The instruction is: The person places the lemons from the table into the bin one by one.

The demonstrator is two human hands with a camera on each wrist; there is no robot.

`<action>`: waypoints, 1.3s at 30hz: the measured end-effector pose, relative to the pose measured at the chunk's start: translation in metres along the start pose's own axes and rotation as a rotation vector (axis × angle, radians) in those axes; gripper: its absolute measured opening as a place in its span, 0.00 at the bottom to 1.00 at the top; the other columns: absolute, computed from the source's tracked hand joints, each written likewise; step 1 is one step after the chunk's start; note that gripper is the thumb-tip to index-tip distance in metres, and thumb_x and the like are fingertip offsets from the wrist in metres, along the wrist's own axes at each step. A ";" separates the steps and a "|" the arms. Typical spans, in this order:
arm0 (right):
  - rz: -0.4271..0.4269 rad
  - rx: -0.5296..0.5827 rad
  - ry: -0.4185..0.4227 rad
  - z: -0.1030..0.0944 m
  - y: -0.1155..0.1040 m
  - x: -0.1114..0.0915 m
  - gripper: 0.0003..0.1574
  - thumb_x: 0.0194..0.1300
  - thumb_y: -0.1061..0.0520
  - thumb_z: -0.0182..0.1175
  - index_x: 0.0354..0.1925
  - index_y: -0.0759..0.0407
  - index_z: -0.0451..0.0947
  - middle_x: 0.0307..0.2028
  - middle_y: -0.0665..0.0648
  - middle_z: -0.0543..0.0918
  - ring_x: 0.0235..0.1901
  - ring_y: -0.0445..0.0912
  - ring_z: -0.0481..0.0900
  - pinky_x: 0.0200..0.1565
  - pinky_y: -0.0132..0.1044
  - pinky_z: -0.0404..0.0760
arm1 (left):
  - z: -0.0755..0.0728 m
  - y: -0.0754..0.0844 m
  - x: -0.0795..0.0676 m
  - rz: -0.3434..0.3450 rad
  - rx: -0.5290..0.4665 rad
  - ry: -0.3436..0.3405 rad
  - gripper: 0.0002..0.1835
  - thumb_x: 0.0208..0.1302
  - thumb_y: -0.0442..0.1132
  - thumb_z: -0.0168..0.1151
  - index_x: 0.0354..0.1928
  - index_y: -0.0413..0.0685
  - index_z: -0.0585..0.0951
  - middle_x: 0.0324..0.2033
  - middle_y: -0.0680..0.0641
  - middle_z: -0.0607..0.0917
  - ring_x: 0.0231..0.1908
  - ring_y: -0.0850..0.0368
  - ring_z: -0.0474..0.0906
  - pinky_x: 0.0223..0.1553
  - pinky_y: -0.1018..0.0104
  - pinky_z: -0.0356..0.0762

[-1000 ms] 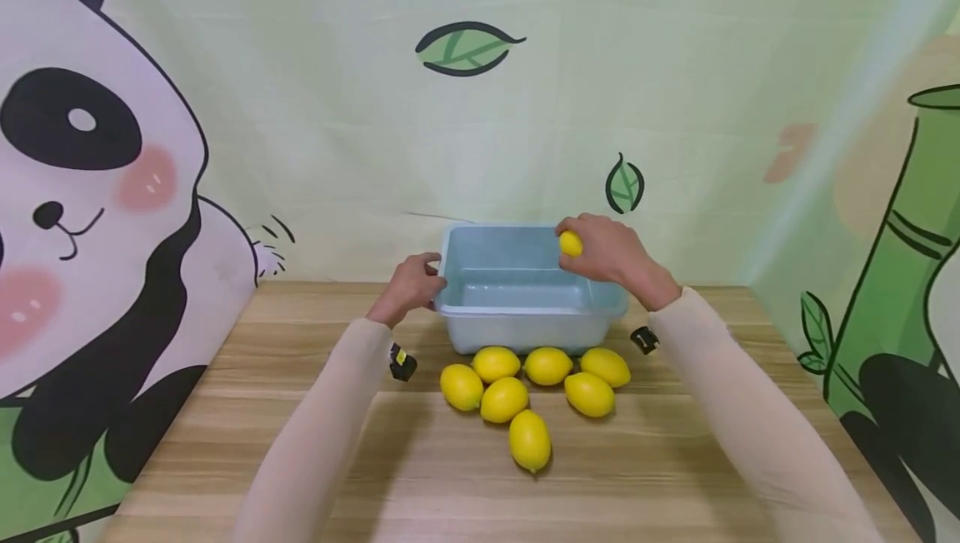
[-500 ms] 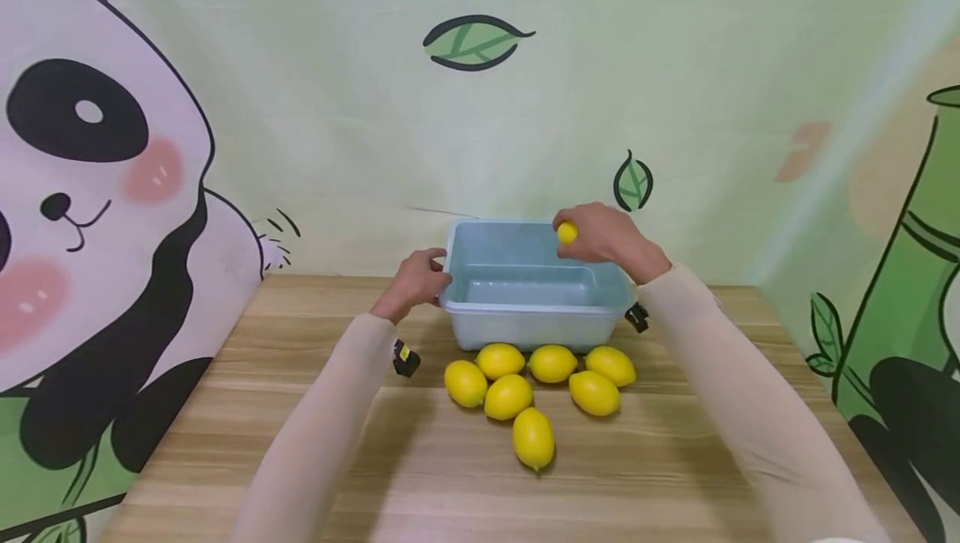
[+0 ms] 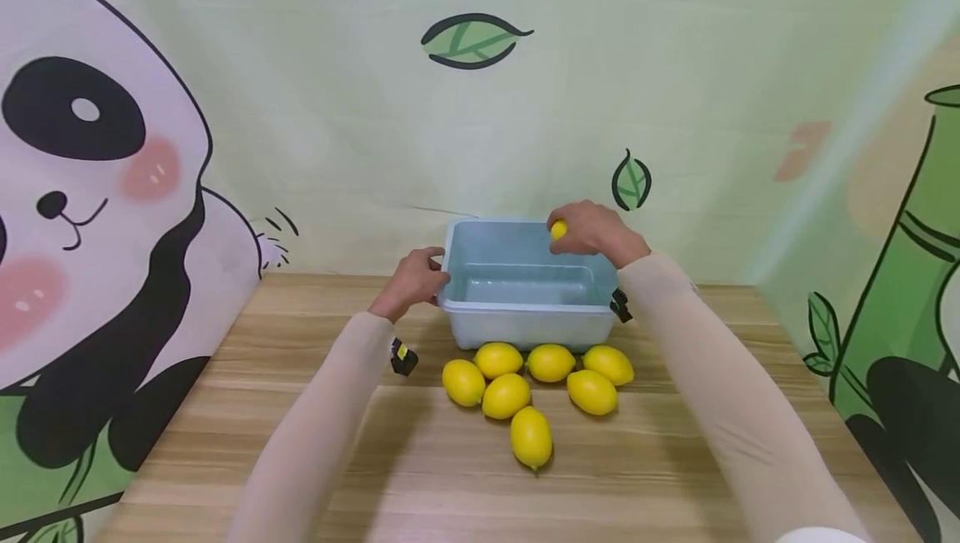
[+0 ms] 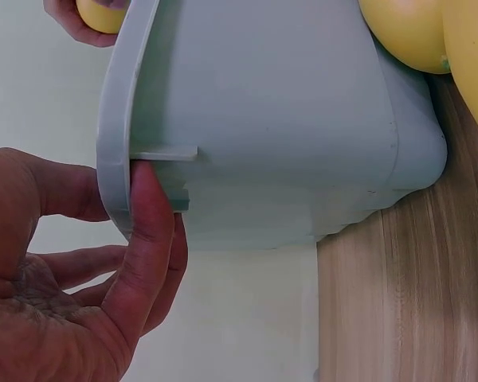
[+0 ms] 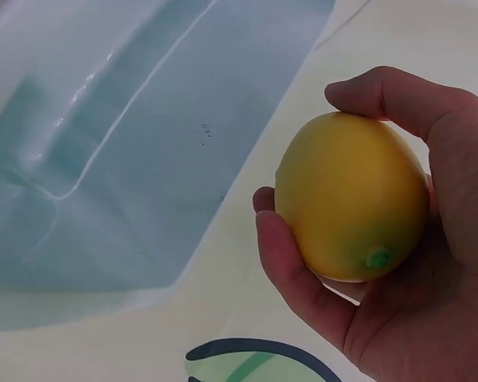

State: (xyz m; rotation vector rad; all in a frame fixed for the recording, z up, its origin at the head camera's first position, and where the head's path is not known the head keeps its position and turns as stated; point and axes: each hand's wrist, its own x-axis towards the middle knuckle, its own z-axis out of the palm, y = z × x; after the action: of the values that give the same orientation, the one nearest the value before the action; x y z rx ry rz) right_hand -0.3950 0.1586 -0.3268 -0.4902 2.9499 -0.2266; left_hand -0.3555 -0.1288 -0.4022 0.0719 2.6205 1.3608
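- The held lemon (image 5: 350, 199) was raised by the back rim of the blue bin (image 3: 532, 328), towards its right end; whether it hung straight over the opening, I couldn't tell.
- The right hand (image 3: 594, 229) held it between thumb and curled fingers, likely because a smooth, round fruit needed support from 2 sides.
- Its skin looked plump and yellow, with a small green nub at 1 end and a faint green flush around that.
- The left hand (image 3: 415, 278) pinched the bin's left rim, probably to steady it.
- 7 loose lemons (image 3: 531, 437) lay on the wooden table (image 3: 450, 493) before the bin, perhaps for easy reach.
- Behind hung a pale green backdrop (image 3: 360, 110).
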 end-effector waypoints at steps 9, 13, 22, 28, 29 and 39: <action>0.030 0.047 -0.097 0.004 -0.003 0.014 0.29 0.61 0.45 0.63 0.61 0.48 0.75 0.59 0.56 0.77 0.41 0.52 0.79 0.36 0.39 0.82 | -0.001 -0.002 -0.002 -0.031 -0.008 -0.005 0.33 0.65 0.35 0.55 0.72 0.42 0.62 0.57 0.34 0.76 0.49 0.42 0.80 0.34 0.64 0.87; 0.042 0.067 -0.113 0.006 0.000 0.016 0.30 0.62 0.46 0.63 0.62 0.50 0.74 0.59 0.57 0.77 0.44 0.52 0.78 0.36 0.39 0.83 | 0.000 -0.005 -0.002 -0.022 -0.009 -0.003 0.33 0.65 0.34 0.54 0.72 0.41 0.63 0.56 0.34 0.76 0.47 0.44 0.80 0.33 0.64 0.87; 0.086 0.116 -0.162 0.012 0.009 0.019 0.32 0.61 0.48 0.64 0.63 0.54 0.73 0.58 0.61 0.76 0.50 0.55 0.75 0.41 0.45 0.86 | 0.003 -0.007 -0.001 -0.038 -0.020 -0.024 0.33 0.65 0.35 0.55 0.73 0.42 0.62 0.57 0.34 0.75 0.53 0.38 0.79 0.34 0.64 0.87; 0.133 0.148 -0.179 0.014 0.013 0.023 0.34 0.60 0.48 0.65 0.63 0.53 0.72 0.59 0.61 0.74 0.51 0.55 0.74 0.43 0.45 0.86 | 0.002 -0.006 0.000 -0.039 -0.018 -0.029 0.33 0.65 0.35 0.55 0.73 0.42 0.62 0.57 0.34 0.75 0.53 0.39 0.79 0.35 0.63 0.87; 0.137 0.149 -0.188 0.013 0.013 0.024 0.34 0.60 0.48 0.65 0.64 0.53 0.72 0.59 0.61 0.74 0.52 0.55 0.74 0.43 0.44 0.86 | 0.002 -0.006 0.000 -0.039 -0.017 -0.029 0.33 0.65 0.35 0.55 0.73 0.42 0.62 0.57 0.34 0.75 0.52 0.40 0.79 0.35 0.63 0.87; 0.153 0.135 -0.225 0.012 0.018 0.027 0.35 0.61 0.48 0.65 0.65 0.52 0.71 0.63 0.60 0.72 0.53 0.54 0.75 0.47 0.47 0.85 | -0.001 0.000 0.002 -0.037 -0.018 -0.020 0.33 0.66 0.35 0.55 0.73 0.43 0.62 0.57 0.34 0.75 0.52 0.40 0.79 0.36 0.62 0.87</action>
State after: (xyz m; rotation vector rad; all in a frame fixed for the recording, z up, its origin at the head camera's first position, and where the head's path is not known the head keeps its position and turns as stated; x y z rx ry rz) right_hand -0.4236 0.1650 -0.3451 -0.2520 2.7132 -0.3264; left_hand -0.3580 -0.1292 -0.4024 0.0338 2.5797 1.3636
